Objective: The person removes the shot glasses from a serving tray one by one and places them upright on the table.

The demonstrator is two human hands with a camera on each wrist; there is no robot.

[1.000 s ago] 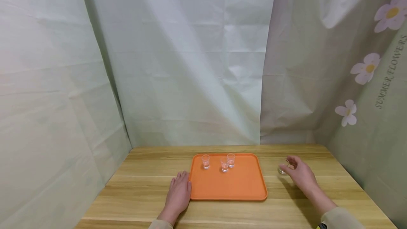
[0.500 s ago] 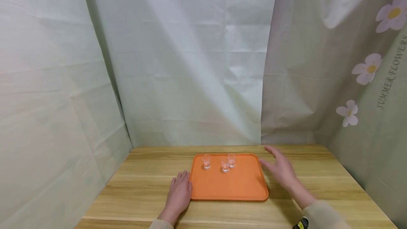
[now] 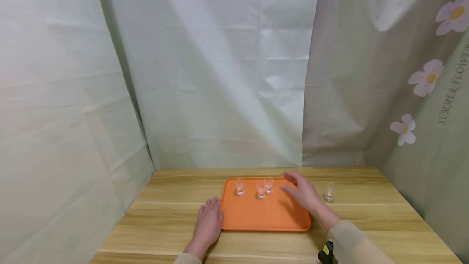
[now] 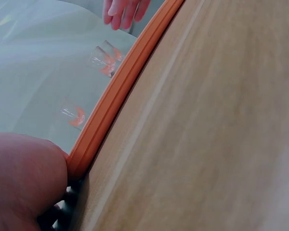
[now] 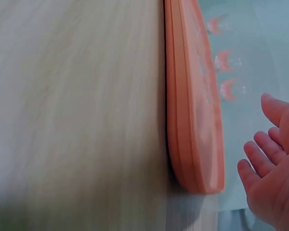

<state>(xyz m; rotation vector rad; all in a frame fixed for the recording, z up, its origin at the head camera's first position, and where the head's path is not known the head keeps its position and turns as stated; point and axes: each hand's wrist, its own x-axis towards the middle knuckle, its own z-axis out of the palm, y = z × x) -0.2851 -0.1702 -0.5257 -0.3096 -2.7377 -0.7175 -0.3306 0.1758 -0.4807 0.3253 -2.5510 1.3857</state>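
Observation:
My left hand (image 3: pixel 208 224) rests on the table with straight fingers, its side against the left edge of an orange tray (image 3: pixel 267 217). Three small clear shot glasses stand upright toward the back of the tray: a left glass (image 3: pixel 239 187), a middle glass (image 3: pixel 261 191) and, close beside it, a right glass (image 3: pixel 269 185). Over the tray's right part hovers my right hand (image 3: pixel 304 192), thumb and fingers spread with nothing between them, just right of the closest glass. A fourth shot glass (image 3: pixel 329 193) stands on the table to the right of the tray, behind the right forearm.
The wooden table (image 3: pixel 176 211) extends on both sides of the tray. Pale hanging sheets (image 3: pixel 227 93) enclose it at the back and sides, the right one printed with white flowers. A dark device (image 3: pixel 326 251) is strapped at the right wrist.
My right hand has let go of the glass at the right and moved left over the tray with fingers spread. That glass stays on the table. The left hand holds its place.

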